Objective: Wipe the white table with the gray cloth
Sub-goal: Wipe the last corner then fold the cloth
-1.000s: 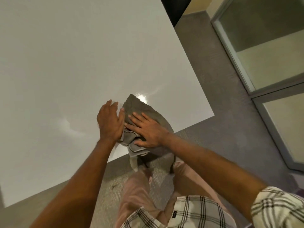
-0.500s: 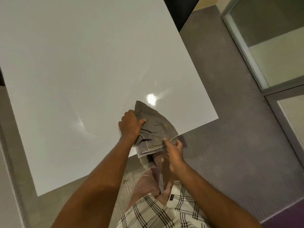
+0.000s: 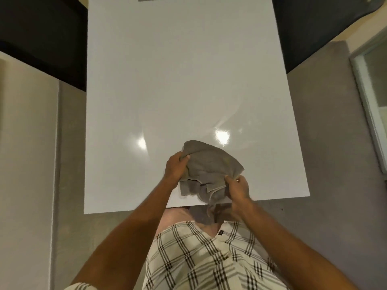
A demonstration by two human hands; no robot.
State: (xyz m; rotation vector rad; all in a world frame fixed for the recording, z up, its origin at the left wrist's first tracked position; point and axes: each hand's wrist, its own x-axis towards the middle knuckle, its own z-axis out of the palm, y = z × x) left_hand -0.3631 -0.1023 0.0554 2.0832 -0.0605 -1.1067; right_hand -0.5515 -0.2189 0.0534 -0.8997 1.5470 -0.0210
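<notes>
At the near desk (image 3: 188, 80) edge, your left hand (image 3: 174, 167) and right hand (image 3: 237, 186) pinch the gray cloth (image 3: 211, 164); lay it flat, then press down.

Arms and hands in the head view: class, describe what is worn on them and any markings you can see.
Both forearms are bare up to the hands. The left hand and right hand wear no gloves; no rings, watch or wristband show. At the bottom left edge, the cream short sleeve with dark plaid lines just enters the picture, matching the cream plaid shirt below.

Plaid shirt (image 3: 201, 258), grey floor (image 3: 326, 164), glass door (image 3: 374, 101).
</notes>
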